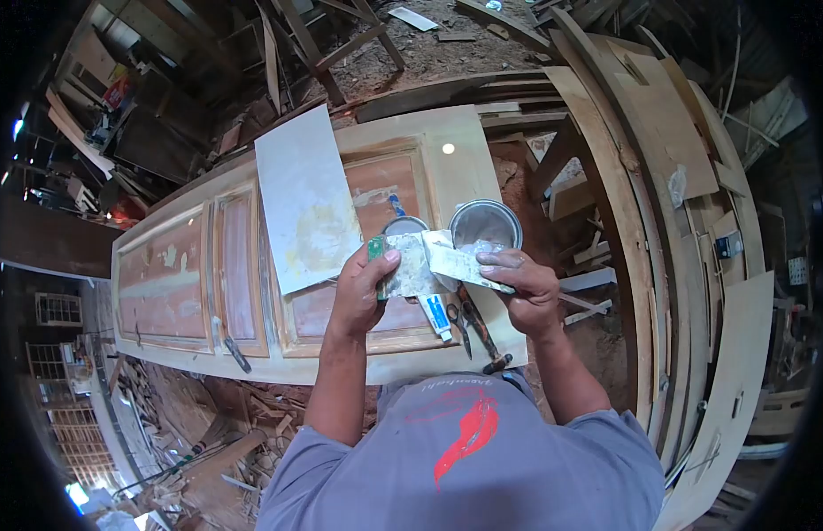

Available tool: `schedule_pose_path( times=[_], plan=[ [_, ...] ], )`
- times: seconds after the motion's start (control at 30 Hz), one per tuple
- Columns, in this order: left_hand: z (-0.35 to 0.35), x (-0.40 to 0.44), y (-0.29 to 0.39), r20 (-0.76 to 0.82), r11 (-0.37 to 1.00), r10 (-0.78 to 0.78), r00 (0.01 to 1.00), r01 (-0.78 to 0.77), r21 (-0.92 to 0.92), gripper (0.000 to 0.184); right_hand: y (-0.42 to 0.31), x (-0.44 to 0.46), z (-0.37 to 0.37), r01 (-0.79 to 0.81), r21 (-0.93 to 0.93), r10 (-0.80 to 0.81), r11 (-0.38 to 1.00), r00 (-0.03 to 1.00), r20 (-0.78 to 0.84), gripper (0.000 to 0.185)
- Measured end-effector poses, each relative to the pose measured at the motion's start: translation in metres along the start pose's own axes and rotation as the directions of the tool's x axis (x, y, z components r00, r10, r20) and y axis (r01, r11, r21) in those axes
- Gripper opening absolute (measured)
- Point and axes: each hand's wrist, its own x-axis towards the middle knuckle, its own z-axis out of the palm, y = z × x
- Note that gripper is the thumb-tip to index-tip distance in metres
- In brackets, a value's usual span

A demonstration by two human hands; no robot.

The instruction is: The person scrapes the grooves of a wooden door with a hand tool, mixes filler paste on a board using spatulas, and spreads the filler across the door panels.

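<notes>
My left hand (363, 290) grips a stained, pale flat scraper (407, 265) with a green edge, its thumb on top. In my right hand (528, 290) is a second whitish flat piece (460, 265), whose end overlaps the scraper. Just beyond it stands an open round can (488, 223). Another can (404, 226), partly hidden, is behind the scraper. Below the hands, a white and blue tube (436, 317), dark scissors (459, 329) and a hammer (479, 332) lie on the panelled wooden door (509, 341).
A white sheet (307, 190) lies across the door, and a putty knife (237, 354) rests near its lower edge. Long boards (606, 150) lean at the right. Wood scraps (270, 407) cover the ground at lower left. A wooden trestle (349, 49) stands beyond the door.
</notes>
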Motion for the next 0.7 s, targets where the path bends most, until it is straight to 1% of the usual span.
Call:
schedule_pose_path(
  times=[0.03, 0.07, 0.17, 0.27, 0.37, 0.43, 0.47, 0.5, 0.53, 0.57, 0.6, 0.7],
  plan=[
    [0.002, -0.001, 0.003, -0.012, 1.0, 0.017, 1.0, -0.017, -0.022, 0.029, -0.004, 0.002, 0.004, 0.078, -0.085, -0.079, 0.993, 0.997, -0.014, 0.034],
    [0.001, -0.003, 0.005, -0.019, 0.999, 0.028, 0.999, -0.028, -0.038, 0.03, -0.007, 0.004, 0.008, 0.113, -0.148, -0.117, 0.983, 0.993, -0.017, 0.039],
    [-0.004, -0.011, 0.007, -0.061, 0.995, 0.051, 0.997, -0.056, -0.087, 0.03, -0.002, 0.003, 0.018, 0.171, -0.235, -0.18, 0.957, 0.983, -0.018, 0.041],
    [-0.013, -0.017, 0.008, -0.124, 0.986, 0.079, 0.989, -0.096, -0.137, 0.029, 0.002, 0.0, 0.024, 0.203, -0.317, -0.196, 0.926, 0.979, 0.055, 0.041],
    [-0.032, -0.027, 0.011, -0.185, 0.975, 0.125, 0.975, -0.156, -0.159, 0.029, 0.004, -0.001, 0.036, 0.179, -0.275, -0.163, 0.945, 0.983, 0.081, 0.031],
    [-0.043, -0.038, 0.018, -0.205, 0.974, 0.153, 0.967, -0.183, -0.135, 0.029, 0.018, -0.017, 0.052, -0.025, -0.057, 0.024, 0.998, 0.999, -0.03, 0.028],
    [-0.055, -0.042, 0.018, -0.181, 0.971, 0.143, 0.973, -0.174, -0.166, 0.031, 0.026, -0.024, 0.059, -0.126, 0.06, 0.13, 0.99, 0.989, -0.068, 0.027],
    [-0.064, -0.048, 0.018, -0.183, 0.971, 0.132, 0.974, -0.163, -0.172, 0.031, 0.023, -0.023, 0.066, -0.28, 0.276, 0.311, 0.92, 0.948, -0.073, 0.024],
    [-0.072, -0.053, 0.018, -0.182, 0.972, 0.119, 0.976, -0.152, -0.178, 0.031, 0.02, -0.021, 0.073, -0.406, 0.474, 0.481, 0.781, 0.876, -0.043, 0.022],
    [-0.079, -0.057, 0.017, -0.178, 0.973, 0.108, 0.978, -0.14, -0.183, 0.032, 0.016, -0.018, 0.082, -0.491, 0.643, 0.627, 0.588, 0.779, 0.022, 0.021],
    [-0.084, -0.061, 0.015, -0.186, 0.971, 0.096, 0.978, -0.133, -0.199, 0.032, 0.005, -0.007, 0.095, -0.482, 0.735, 0.635, 0.477, 0.767, 0.09, 0.027],
    [-0.093, -0.073, 0.009, -0.188, 0.962, 0.066, 0.98, -0.113, -0.249, 0.034, 0.008, -0.001, 0.131, -0.514, 0.829, 0.645, 0.218, 0.714, 0.273, 0.026]
  ],
)
